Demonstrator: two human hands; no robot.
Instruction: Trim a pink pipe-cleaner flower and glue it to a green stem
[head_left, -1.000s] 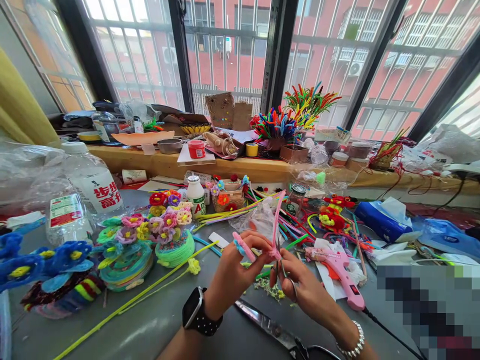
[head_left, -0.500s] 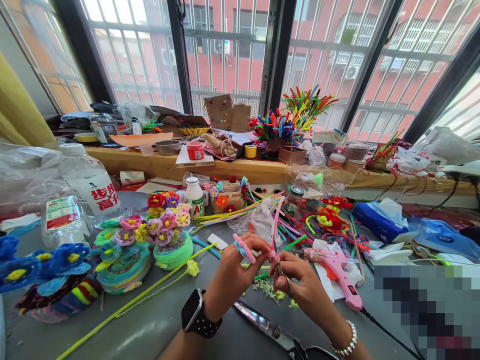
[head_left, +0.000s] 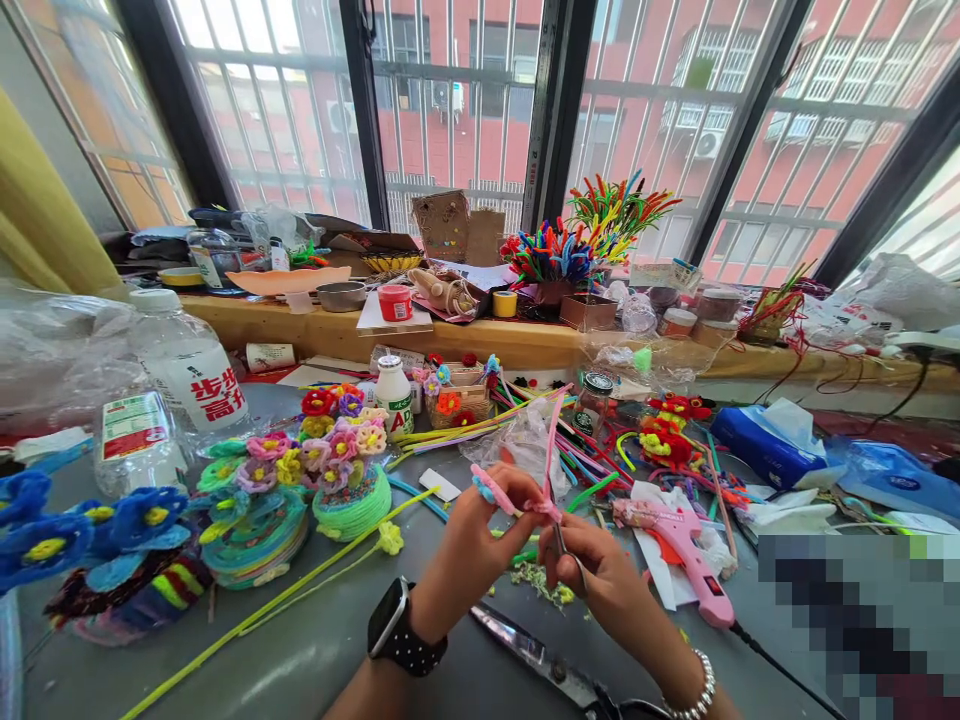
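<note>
My left hand (head_left: 469,540) pinches a pink pipe cleaner (head_left: 553,440) whose free end stands up above my fingers. A pink and blue loop of pipe cleaner sits over the fingers of that hand. My right hand (head_left: 596,580) is closed on small scissors (head_left: 564,545), their blades at the base of the pink pipe cleaner. Both hands meet over the grey table (head_left: 300,650), above a scatter of green and yellow clippings (head_left: 544,585).
Large scissors (head_left: 540,660) lie just under my wrists. A pink glue gun (head_left: 682,545) lies to the right, pipe-cleaner flower baskets (head_left: 300,480) and long green stems (head_left: 300,590) to the left. Water bottles (head_left: 187,370) stand far left. A cluttered wooden shelf (head_left: 480,340) runs along the window.
My hands have shifted slightly up and closer together; the scissors stay at the pink pipe cleaner. The view has drifted a little.
</note>
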